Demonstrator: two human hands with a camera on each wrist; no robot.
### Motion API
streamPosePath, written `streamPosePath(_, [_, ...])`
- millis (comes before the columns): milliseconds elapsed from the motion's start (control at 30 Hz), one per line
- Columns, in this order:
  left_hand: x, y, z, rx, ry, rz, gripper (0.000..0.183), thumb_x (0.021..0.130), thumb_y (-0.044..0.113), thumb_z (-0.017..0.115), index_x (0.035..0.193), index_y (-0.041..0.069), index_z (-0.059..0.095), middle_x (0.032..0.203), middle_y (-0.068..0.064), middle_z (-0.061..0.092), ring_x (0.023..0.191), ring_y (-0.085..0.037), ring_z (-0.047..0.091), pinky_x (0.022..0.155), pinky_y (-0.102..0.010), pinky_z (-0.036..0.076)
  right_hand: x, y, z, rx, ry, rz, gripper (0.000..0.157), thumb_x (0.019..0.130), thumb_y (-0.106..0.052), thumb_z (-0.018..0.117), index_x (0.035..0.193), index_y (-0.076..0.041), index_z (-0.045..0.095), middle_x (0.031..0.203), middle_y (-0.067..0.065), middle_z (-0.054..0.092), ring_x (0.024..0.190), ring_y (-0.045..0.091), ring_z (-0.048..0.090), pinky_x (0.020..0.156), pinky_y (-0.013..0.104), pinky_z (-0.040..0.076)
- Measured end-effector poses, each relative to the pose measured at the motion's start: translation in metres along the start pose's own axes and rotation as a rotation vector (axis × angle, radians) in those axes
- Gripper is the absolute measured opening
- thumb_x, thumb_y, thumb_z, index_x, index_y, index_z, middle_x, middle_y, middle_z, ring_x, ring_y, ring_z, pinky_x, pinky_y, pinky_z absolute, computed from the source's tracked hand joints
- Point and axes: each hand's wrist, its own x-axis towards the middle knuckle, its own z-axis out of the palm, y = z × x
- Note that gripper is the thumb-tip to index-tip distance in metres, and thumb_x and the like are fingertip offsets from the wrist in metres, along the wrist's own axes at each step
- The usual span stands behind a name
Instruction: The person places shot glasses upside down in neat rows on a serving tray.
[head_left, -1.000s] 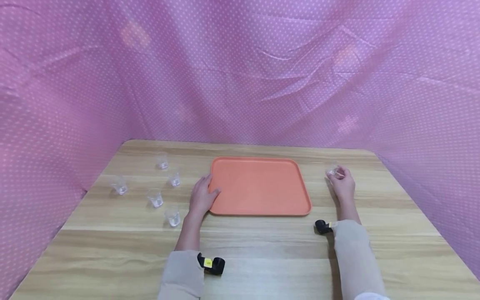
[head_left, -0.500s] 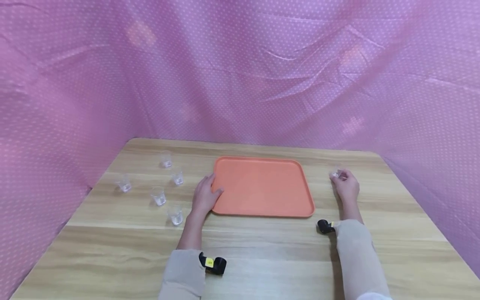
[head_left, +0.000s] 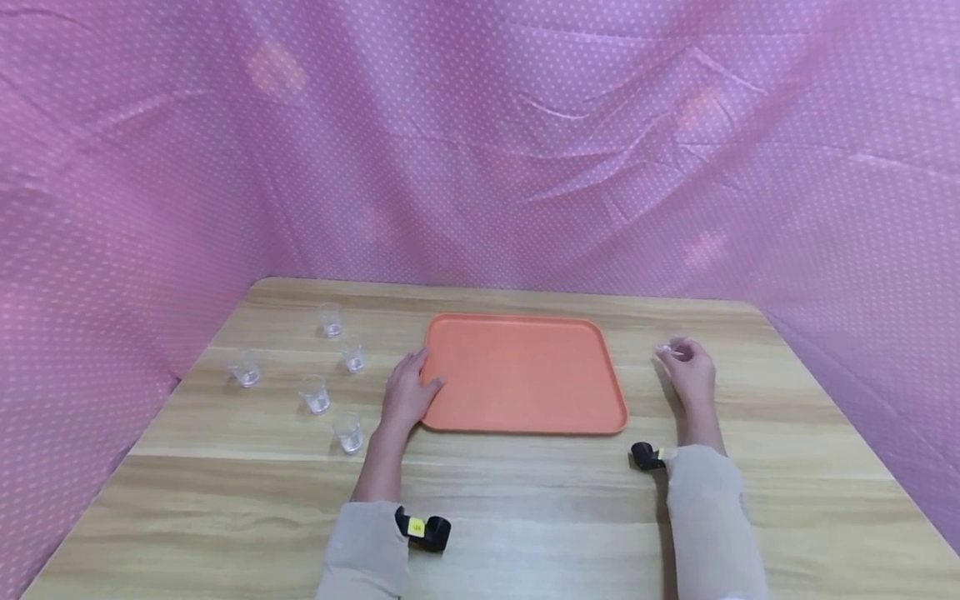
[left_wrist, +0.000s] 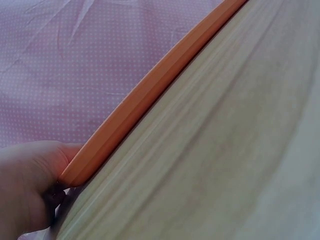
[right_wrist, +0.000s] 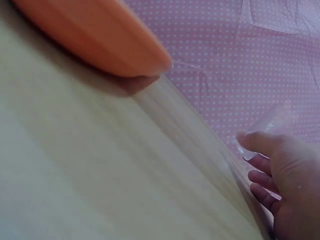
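Note:
My left hand [head_left: 405,394] grips the left edge of an orange tray [head_left: 525,375] that lies flat on the table. In the left wrist view the thumb lies over the rim and the other fingers are curled low beside it. To the right of the tray, my right hand [head_left: 692,372] pinches a small clear plastic cup [right_wrist: 265,125] between thumb and fingers. That cup is tilted in the right wrist view, its lower end at the fingertips. Part of it is hidden by the hand in the head view.
Several clear cups stand left of the tray, among them a near cup [head_left: 350,437], a far cup [head_left: 331,322] and a leftmost cup [head_left: 246,372]. A pink dotted curtain [head_left: 480,167] surrounds the wooden table [head_left: 525,500] at the back and sides.
The cup in my right hand has tilted and shows less above the fingers in the head view. My left hand keeps its hold on the tray; the other cups stand unchanged.

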Motion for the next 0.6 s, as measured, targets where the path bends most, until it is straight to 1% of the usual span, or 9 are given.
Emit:
streamPosePath(67, [0.000,0.001,-0.001,-0.001,0.000,-0.003,0.057,0.074,0.024,0.059,0.123,0.007,0.036,0.124,-0.014,0.034,0.115,-0.026,0.024,0.091,-0.042,0.019,-0.003,-0.002,0.000,0.000,-0.008,-0.015,0.038,0.074,-0.028,0.059,0.102,-0.004,0.049,0.097,0.010,0.051,0.083,0.014,0.048,0.073,0.025,0.040])
streamPosePath(167, [0.000,0.001,-0.001,-0.001,0.001,-0.001,0.057,0.074,0.024,0.059,0.124,0.007,0.036,0.123,-0.015,0.035,0.115,-0.026,0.024,0.091,-0.042,0.019,-0.008,-0.006,-0.002,0.007,-0.041,-0.020,0.040,0.074,-0.029,0.059,0.103,-0.003,0.049,0.099,0.010,0.050,0.085,0.016,0.046,0.073,0.027,0.039])
streamPosePath(300, [-0.001,0.001,0.000,-0.001,-0.001,0.001,0.058,0.074,0.024,0.059,0.124,0.007,0.035,0.124,-0.015,0.034,0.115,-0.027,0.024,0.091,-0.043,0.019,-0.017,-0.012,-0.003,0.029,-0.091,-0.042,0.041,0.075,-0.027,0.059,0.106,-0.003,0.048,0.101,0.012,0.050,0.087,0.018,0.046,0.074,0.028,0.039])
streamPosePath(367, [-0.001,0.000,0.000,0.000,0.000,0.004,0.058,0.074,0.024,0.059,0.124,0.007,0.035,0.124,-0.015,0.034,0.115,-0.027,0.024,0.091,-0.043,0.019,-0.021,-0.014,-0.002,0.041,-0.104,-0.066,0.041,0.075,-0.025,0.059,0.106,-0.002,0.048,0.100,0.013,0.051,0.087,0.018,0.047,0.074,0.027,0.039])
streamPosePath(533, [0.000,-0.001,0.001,0.003,-0.001,0.000,0.058,0.074,0.024,0.059,0.124,0.007,0.034,0.124,-0.015,0.034,0.115,-0.027,0.024,0.091,-0.043,0.019,-0.024,-0.016,0.000,0.041,-0.091,-0.116,0.038,0.074,-0.024,0.061,0.103,-0.002,0.050,0.096,0.014,0.053,0.082,0.014,0.049,0.070,0.023,0.040])
streamPosePath(600, [0.001,0.000,0.001,0.003,0.004,-0.004,0.059,0.074,0.024,0.060,0.124,0.007,0.035,0.123,-0.015,0.034,0.114,-0.027,0.024,0.090,-0.043,0.020,-0.024,-0.018,0.001,0.053,-0.094,-0.122,0.039,0.073,-0.025,0.061,0.103,-0.002,0.051,0.096,0.012,0.054,0.082,0.013,0.049,0.070,0.023,0.040])
